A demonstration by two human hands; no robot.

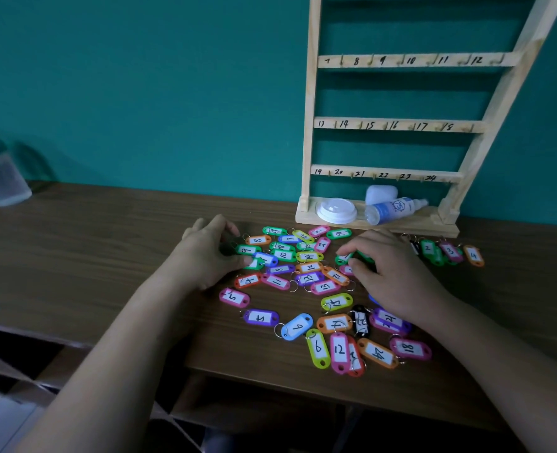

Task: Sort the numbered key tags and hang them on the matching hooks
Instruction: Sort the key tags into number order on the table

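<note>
Sorting barely begun: every visible hook [341, 60] bare, key tags [308, 266] heaped mid-table near the far edge, my left hand [208, 253] and right hand [394, 273] curled among them, grip indeterminable.

Glossy plastic key tags [298, 325] lie on a matt wood-grain table [74, 256] by a pale bare-wood rack [310, 125].

Open tabletop [74, 256] left; bottle [391, 210], lid [336, 210] perhaps crowding rack base [401, 227].
</note>
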